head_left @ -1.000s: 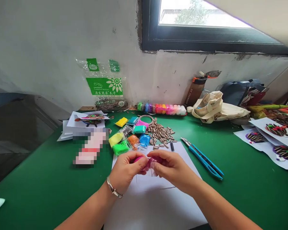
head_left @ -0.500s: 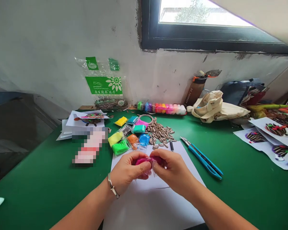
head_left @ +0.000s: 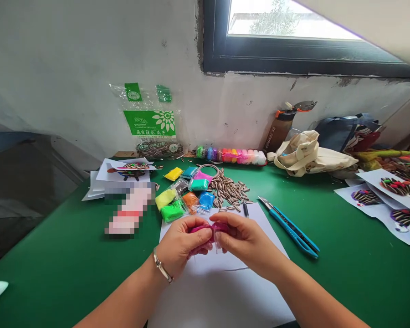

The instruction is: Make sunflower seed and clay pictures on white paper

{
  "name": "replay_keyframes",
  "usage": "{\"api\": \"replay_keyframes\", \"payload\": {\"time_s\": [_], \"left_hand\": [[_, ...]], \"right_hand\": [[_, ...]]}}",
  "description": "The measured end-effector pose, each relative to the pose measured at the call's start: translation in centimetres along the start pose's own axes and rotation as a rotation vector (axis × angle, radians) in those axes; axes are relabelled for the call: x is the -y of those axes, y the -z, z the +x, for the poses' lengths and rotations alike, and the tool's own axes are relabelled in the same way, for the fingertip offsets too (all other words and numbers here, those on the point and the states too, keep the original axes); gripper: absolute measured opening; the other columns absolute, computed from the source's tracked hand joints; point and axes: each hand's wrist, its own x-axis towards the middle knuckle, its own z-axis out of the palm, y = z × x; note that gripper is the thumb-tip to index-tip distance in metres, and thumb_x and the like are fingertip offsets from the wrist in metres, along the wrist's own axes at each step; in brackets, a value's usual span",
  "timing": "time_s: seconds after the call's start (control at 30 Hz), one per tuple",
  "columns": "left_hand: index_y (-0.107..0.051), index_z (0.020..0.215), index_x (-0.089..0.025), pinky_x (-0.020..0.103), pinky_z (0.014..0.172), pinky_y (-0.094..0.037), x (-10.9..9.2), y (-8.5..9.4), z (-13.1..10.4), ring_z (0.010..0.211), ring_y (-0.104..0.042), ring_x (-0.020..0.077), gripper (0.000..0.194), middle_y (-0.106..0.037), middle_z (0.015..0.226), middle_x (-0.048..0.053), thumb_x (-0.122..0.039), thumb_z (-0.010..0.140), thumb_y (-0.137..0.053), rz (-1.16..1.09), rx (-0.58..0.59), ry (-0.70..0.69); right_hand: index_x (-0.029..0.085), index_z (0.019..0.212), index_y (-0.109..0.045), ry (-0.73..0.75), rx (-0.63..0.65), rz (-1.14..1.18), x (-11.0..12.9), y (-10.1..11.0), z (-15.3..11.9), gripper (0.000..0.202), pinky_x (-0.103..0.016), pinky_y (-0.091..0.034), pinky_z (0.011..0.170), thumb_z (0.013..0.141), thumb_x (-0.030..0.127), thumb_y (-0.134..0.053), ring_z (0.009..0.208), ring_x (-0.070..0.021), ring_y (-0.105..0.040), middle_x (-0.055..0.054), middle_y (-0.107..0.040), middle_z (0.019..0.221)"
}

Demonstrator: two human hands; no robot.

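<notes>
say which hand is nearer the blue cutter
Right. The right hand is left of the blue cutter, apart from it; the left hand is farther left.

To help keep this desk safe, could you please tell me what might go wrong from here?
The knife lies to the right with its blade apparently out, so a careless reach might cut someone. The pink packet, held by the left hand and right hand, could tear suddenly. Loose seeds at the far edge of the paper might scatter if nudged.
</notes>
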Motion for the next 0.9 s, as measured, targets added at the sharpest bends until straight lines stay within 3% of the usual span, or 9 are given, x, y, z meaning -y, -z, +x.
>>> {"api": "replay_keyframes", "payload": {"time_s": [0.13,0.27,0.4,0.7,0.9], "left_hand": [[-0.063,0.074,-0.015,0.021,0.054,-0.042,-0.05,0.15,-0.04,0.053,-0.053,0.0077,0.033,-0.060,0.062,-0.001,-0.036,0.060,-0.083,-0.080,-0.018,0.061],[-0.064,0.078,-0.015,0.019,0.053,-0.040,0.12,0.37,-0.01,0.054,-0.052,0.0060,0.033,-0.061,0.067,0.000,-0.038,0.063,-0.082,-0.106,0.001,0.115],[-0.063,0.080,-0.016,0.018,0.052,-0.040,0.23,0.55,0.04,0.054,-0.050,0.0056,0.031,-0.058,0.065,-0.002,-0.040,0.067,-0.079,-0.070,0.028,0.108],[-0.066,0.079,-0.014,0.022,0.057,-0.042,0.50,-0.08,-0.23,0.058,-0.054,0.0099,0.040,-0.059,0.064,0.000,-0.047,0.061,-0.080,0.105,0.077,0.100],[-0.065,0.072,-0.014,0.022,0.056,-0.041,0.30,0.13,-0.13,0.055,-0.053,0.0093,0.037,-0.057,0.060,-0.001,-0.045,0.060,-0.081,0.073,0.054,0.089]], "right_hand": [[0.023,0.117,-0.058,0.165,0.024,-0.231,-0.01,0.52,-0.33,0.038,-0.029,-0.050,0.075,0.081,0.014,-0.058,0.087,-0.0153,-0.060,-0.005,-0.063,0.102],[0.026,0.117,-0.058,0.276,0.049,-0.527,0.22,0.55,-0.47,0.037,-0.026,-0.047,0.070,0.084,0.011,-0.054,0.082,-0.0137,-0.056,-0.003,-0.061,0.097],[0.022,0.114,-0.059,0.382,0.060,-0.672,0.21,0.33,-0.42,0.030,-0.027,-0.045,0.071,0.088,0.012,-0.049,0.081,-0.0141,-0.054,-0.006,-0.059,0.098],[0.018,0.080,-0.062,0.352,-0.043,-0.837,0.02,0.67,-0.21,0.015,-0.023,-0.038,0.059,0.084,0.011,-0.049,0.067,-0.0126,-0.050,-0.002,-0.056,0.073],[0.022,0.097,-0.064,0.297,0.072,-0.610,0.56,0.95,-0.23,0.022,-0.021,-0.042,0.064,0.084,0.009,-0.052,0.075,-0.0117,-0.055,-0.001,-0.062,0.084]]}}
